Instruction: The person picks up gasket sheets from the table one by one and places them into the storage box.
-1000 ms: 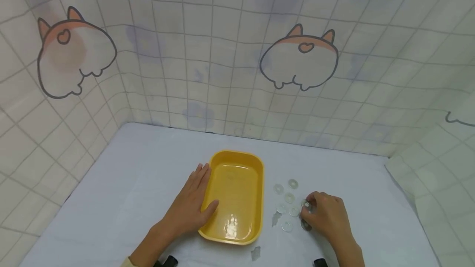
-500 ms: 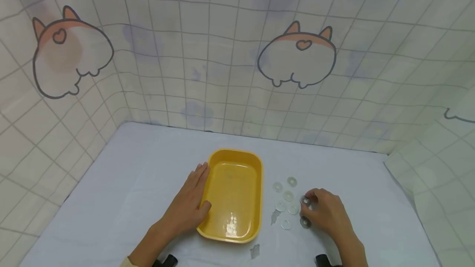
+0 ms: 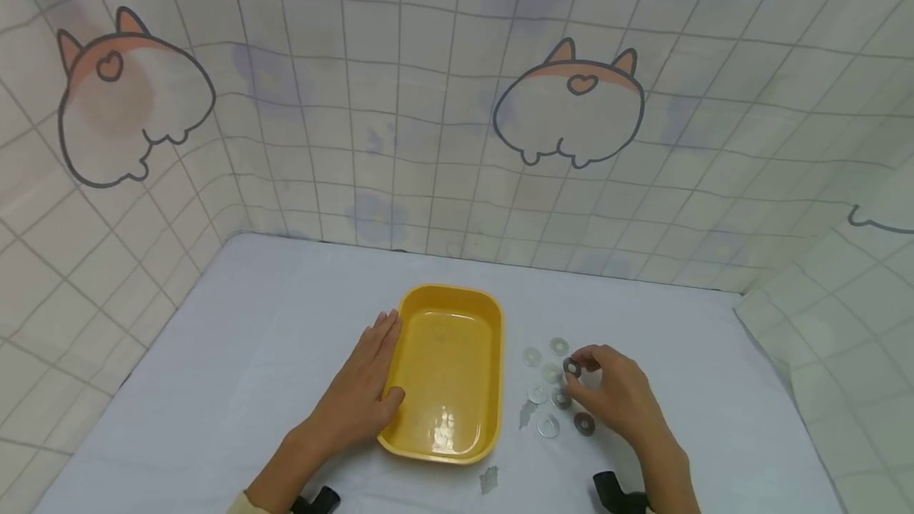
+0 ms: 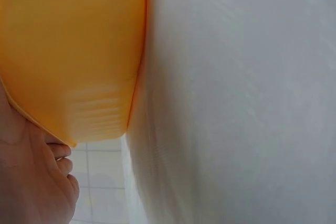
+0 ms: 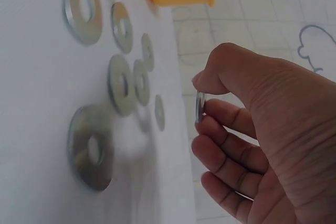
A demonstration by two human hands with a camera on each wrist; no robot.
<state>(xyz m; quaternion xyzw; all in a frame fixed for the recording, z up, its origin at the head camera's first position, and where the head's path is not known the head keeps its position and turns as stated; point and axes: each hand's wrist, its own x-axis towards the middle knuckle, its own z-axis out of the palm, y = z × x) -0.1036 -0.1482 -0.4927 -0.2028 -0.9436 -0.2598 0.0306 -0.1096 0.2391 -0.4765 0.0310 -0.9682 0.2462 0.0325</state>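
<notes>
The left rim of a yellow tray [image 3: 444, 379] is touched by the left hand [image 3: 357, 391], its fingers extended, its thumb over the edge. By the right hand [image 3: 616, 393], a metal washer [image 5: 199, 107], seen edge-on in the right wrist view, is pinched above the table [image 3: 286, 300]. Seven further washers [image 5: 116, 87] are spread beside the tray. Behind, gridded cloth [image 3: 421, 117] is cut off by the frame.

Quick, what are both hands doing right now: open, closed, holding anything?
Left hand: open, lying against the tray.
Right hand: closed, pinching a washer.
</notes>
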